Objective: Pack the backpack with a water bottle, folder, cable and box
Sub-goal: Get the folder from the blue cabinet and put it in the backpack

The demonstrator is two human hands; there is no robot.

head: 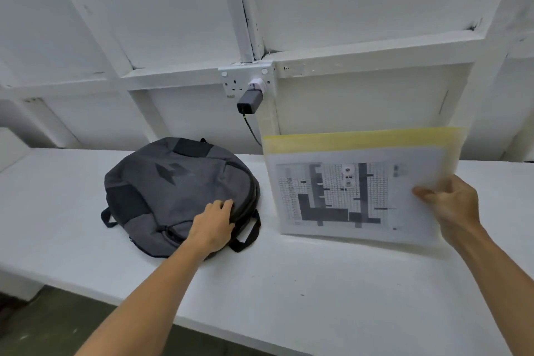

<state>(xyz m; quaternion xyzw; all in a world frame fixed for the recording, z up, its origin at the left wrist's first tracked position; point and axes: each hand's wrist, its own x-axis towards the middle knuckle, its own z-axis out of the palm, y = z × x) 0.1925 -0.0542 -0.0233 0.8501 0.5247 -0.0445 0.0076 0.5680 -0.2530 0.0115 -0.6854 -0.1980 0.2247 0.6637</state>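
Right grip (446,205) is clamped on the folder (355,185), whose printed sheet is blurred; left of it, my left grip (212,225) lies flat, fingers apart, on the backpack (173,185).

A long white painted bench (289,277) runs from left to right against the far wall. A grey fabric backpack with black straps (173,191) lies flat on it, left of centre. To its right, a translucent plastic folder with a yellow top band (346,191) stands tilted, bottom edge at the surface.
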